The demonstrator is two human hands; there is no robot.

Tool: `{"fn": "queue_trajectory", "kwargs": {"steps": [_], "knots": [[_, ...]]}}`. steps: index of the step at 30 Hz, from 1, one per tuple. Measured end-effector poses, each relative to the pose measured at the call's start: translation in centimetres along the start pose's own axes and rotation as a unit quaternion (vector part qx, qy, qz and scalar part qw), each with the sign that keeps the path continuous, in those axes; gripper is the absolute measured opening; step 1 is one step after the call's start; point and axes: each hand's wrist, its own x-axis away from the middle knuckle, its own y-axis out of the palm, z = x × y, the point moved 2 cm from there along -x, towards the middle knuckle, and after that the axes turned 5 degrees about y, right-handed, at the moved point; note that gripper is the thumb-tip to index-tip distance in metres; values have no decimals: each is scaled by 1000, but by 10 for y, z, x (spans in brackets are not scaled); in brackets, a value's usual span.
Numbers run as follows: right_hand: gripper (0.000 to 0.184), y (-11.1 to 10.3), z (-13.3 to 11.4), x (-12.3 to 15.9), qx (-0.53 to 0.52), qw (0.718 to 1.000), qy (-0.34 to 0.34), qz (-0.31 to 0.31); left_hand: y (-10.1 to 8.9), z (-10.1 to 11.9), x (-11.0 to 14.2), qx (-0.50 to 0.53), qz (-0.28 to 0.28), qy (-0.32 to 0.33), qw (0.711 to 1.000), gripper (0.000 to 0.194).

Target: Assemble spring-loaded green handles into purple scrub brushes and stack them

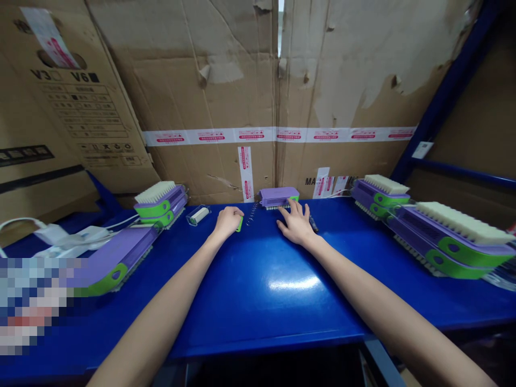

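Observation:
My left hand (227, 221) is curled into a loose fist on the blue table (258, 290) and holds a small green piece (239, 223). My right hand (296, 221) lies with fingers spread, its fingertips touching a purple brush body (279, 196) with a green tab at the table's far edge. A thin metal spring (252, 213) lies between the two hands. A dark pen-like object (313, 224) rests just right of my right hand.
Stacks of purple-and-green brushes with white bristles stand at the left (160, 202) and the right (443, 231). A clear small case (198, 215) lies near the left stack. White bags and cords (64, 236) sit at far left. Cardboard boxes (258, 97) wall the back.

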Motion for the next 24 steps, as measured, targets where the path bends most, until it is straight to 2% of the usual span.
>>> {"fn": "queue_trajectory", "kwargs": {"steps": [2, 4, 9, 12, 19, 24], "knots": [[46, 0, -1, 1, 0, 1000, -5, 1, 0, 2, 1, 18, -2, -29, 999, 26], [46, 0, -1, 1, 1, 1000, -8, 2, -1, 6, 2, 16, -11, -29, 999, 25], [46, 1, -1, 1, 2, 1000, -8, -1, 0, 10, 3, -28, -29, 58, 998, 21], [46, 1, -1, 1, 4, 1000, -8, -2, 1, 7, 2, -26, -48, 66, 996, 22], [45, 1, -2, 2, 2, 1000, -12, -4, -4, 4, 4, -157, 4, 90, 983, 29], [45, 1, -2, 2, -1, 1000, -13, -4, -6, 9, 8, -204, -4, 85, 975, 31]]}}
